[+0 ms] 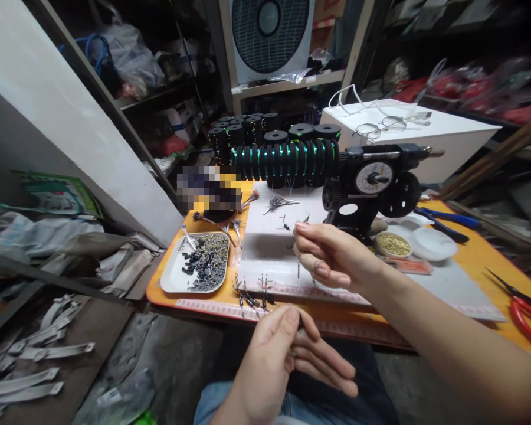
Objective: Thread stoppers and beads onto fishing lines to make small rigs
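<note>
My left hand (287, 354) is low in front of the table edge, thumb pressed against the bent index finger. A tiny dark bit shows at the pinch, too small to name; the other fingers stretch out to the right. Above the white sheet (265, 251), my right hand (325, 254) has its thumb and forefinger together and the other fingers curled. What it pinches, if anything, is hidden. Small black parts with thin coppery legs (252, 298) lie at the front edge. To the left, a white tray (170, 283) holds many small grey and black pieces.
A black winding device (371, 177) with a row of ridged spools (287, 160) stands behind my hands. On the right are a dish of gold-coloured bits (393, 243), blue-handled pliers (446, 221) and red-handled scissors (524, 319). Eyeglasses (380, 127) rest on a white box (451, 127).
</note>
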Demonstrator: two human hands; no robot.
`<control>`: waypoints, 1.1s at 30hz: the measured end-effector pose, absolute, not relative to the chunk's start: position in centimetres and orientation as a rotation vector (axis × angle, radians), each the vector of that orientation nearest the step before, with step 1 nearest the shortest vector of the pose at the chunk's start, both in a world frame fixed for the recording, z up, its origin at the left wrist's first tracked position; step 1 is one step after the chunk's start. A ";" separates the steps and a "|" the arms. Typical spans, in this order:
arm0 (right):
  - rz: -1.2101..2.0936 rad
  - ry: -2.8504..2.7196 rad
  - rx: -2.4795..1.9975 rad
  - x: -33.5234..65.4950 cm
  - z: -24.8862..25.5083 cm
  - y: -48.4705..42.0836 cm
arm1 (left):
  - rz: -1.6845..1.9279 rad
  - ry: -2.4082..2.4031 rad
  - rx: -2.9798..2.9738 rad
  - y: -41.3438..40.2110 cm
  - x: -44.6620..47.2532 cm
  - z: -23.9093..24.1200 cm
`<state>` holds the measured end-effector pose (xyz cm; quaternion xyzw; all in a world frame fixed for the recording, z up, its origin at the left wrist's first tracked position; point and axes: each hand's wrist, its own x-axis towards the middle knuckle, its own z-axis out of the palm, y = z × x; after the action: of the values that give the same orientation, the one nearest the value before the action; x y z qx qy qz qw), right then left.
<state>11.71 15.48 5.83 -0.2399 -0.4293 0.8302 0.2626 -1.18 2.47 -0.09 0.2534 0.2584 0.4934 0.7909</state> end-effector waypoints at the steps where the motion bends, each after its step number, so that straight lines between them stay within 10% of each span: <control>1: 2.248 -1.165 -0.649 11.7 5.8 15.5 | 1.056 0.552 0.531 2.3 -1.3 -0.2; 33: 1.945 -1.486 -0.678 12.3 6.1 15.2 | 1.245 0.837 0.931 5.3 -2.4 2.2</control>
<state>12.28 15.23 6.11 -0.2550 -0.5588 0.7313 0.2965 -2.41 5.33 2.15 0.4073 0.3661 0.5446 0.6352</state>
